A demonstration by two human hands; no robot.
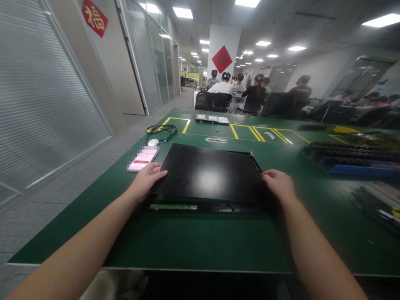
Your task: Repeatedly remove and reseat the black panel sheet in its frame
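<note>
A flat black display panel (pixel 212 173) lies in front of me with light reflecting off its middle. My left hand (pixel 148 178) grips its left edge, thumb on top. At the opposite edge, my right hand (pixel 278 182) pinches the panel's side between thumb and fingers. Beneath the panel shows a black frame or cover (pixel 231 208), visible along the near side and at the far right corner. A narrow green circuit board (pixel 173 207) runs along the near left part. The panel's near edge looks slightly raised off the frame. Fingertips under the panel are hidden.
Left of the panel lie a phone (pixel 143 159), a white mouse (pixel 153 142) and a coiled black cable (pixel 161 133). Drive-like boxes (pixel 212 119) sit at the back of the green table (pixel 215 241). Dark parts in a blue tray (pixel 359 167) are on the right. People sit beyond.
</note>
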